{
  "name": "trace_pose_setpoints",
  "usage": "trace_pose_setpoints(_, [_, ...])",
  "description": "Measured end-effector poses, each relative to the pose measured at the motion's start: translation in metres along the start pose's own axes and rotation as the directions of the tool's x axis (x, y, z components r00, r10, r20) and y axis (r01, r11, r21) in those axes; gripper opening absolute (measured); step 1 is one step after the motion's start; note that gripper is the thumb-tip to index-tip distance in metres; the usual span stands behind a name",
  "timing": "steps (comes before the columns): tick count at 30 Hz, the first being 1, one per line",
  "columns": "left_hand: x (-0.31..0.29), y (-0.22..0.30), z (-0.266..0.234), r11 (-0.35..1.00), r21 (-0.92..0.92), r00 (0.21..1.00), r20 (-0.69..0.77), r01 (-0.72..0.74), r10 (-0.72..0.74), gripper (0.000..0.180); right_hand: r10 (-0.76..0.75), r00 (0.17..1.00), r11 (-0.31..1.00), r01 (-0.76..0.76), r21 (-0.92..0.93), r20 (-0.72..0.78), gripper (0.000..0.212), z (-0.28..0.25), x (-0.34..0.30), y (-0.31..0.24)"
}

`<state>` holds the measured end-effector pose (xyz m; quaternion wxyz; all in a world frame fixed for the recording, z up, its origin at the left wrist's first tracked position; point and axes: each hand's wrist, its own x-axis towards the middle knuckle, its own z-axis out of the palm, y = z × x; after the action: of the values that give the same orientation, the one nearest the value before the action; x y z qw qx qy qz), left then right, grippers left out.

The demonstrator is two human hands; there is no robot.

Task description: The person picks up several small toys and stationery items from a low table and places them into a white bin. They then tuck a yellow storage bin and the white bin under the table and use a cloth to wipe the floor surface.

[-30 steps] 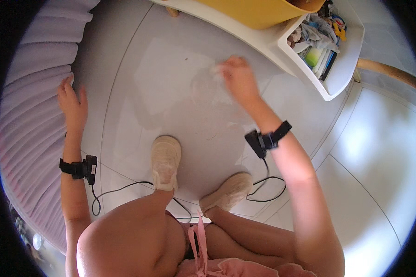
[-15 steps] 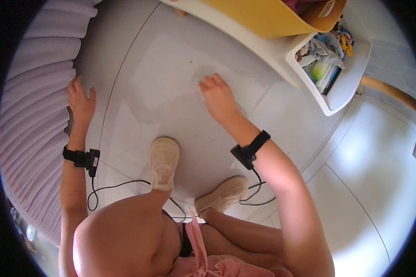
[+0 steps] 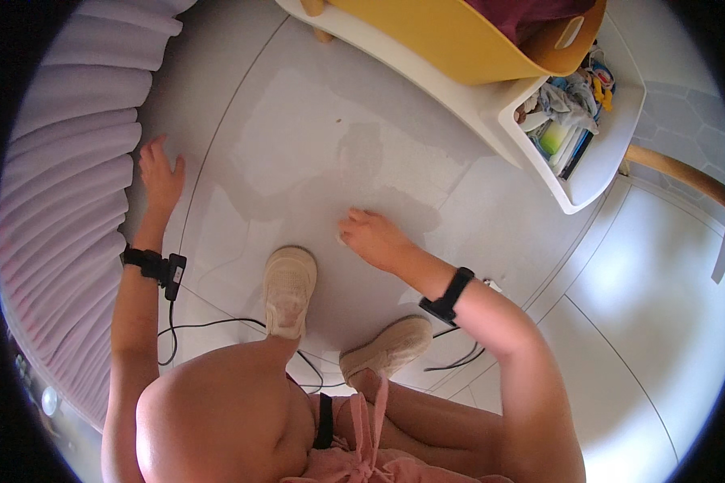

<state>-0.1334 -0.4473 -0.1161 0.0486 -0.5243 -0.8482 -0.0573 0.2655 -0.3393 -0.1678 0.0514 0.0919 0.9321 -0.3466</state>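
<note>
My left hand (image 3: 163, 179) is low over the pale tiled floor (image 3: 274, 137), right beside the pleated lilac fabric (image 3: 80, 185). Its fingers are apart and hold nothing. In the middle of the view, my right hand (image 3: 374, 241) is down at the floor, beyond my shoes. Its fingers are curled together, with a small pale bit at the tips that I cannot make out. A small dark speck (image 3: 338, 121) lies on the tiles farther away.
At the far right stands a white trolley or stand (image 3: 491, 121) with a yellow bin (image 3: 459, 48) and an open tray (image 3: 588, 189) of mixed items. My beige shoes (image 3: 290, 290) are on the floor, with black cables (image 3: 217, 324) around them. A curved wooden leg (image 3: 677, 169) is at right.
My right hand has come nearer to me along the floor, fingers still curled. My left hand stays by the fabric. The view has shifted slightly.
</note>
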Motion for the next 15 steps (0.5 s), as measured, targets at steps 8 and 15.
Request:
trace_pose_setpoints(8, [-0.022, -0.082, 0.024, 0.994, 0.085, 0.997, -0.051, 0.068, -0.064, 0.052, 0.656, 0.564, 0.752, -0.544, 0.372, -0.501, 0.013, -0.095, -0.073, 0.108])
trace_pose_setpoints(15, [-0.026, -0.076, 0.034, 0.991, 0.081, 0.994, 0.031, 0.106, -0.109, 0.057, 0.262, 0.834, 0.962, -0.265, 0.064, -0.486, 0.018, -0.016, -0.038, 0.040])
